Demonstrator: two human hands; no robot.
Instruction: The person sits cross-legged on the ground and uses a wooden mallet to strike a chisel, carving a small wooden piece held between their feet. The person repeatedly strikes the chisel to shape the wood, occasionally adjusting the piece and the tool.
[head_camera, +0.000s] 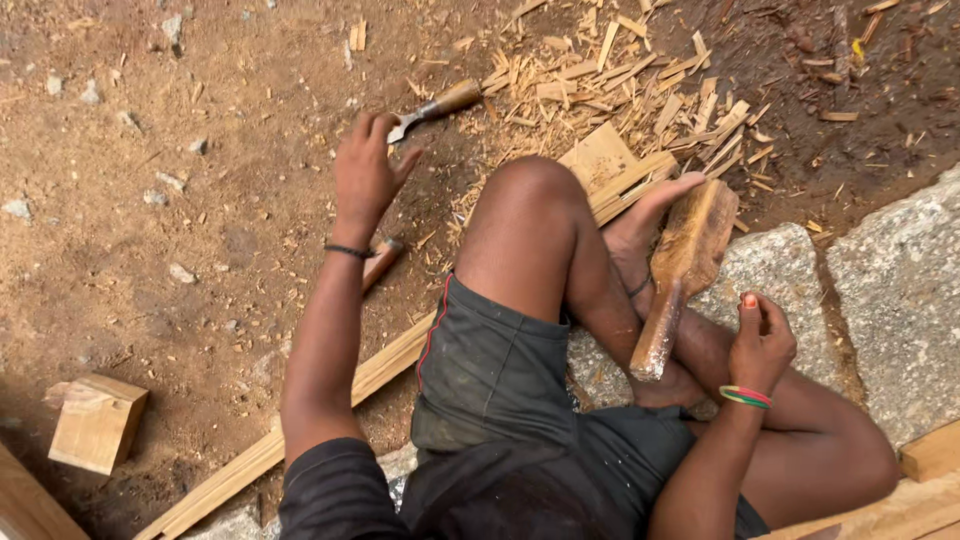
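I sit on the ground with my knees bent. My left hand (365, 172) stretches out over the dirt with its fingers spread, its fingertips just short of the metal blade of a wooden-handled chisel (440, 104). My right hand (762, 345), loosely curled and holding nothing, rests on my right leg. A worn wooden mallet (683, 270) leans on my foot and leg just left of that hand, not touching it. A long wooden strip (380, 365) runs diagonally under my left leg.
A second wooden tool handle (381, 262) lies under my left wrist. Wood chips (620, 75) are heaped at the top. A wooden block (96, 422) sits at lower left. Grey stone slabs (900, 290) lie to the right, with planks (930, 455) at lower right.
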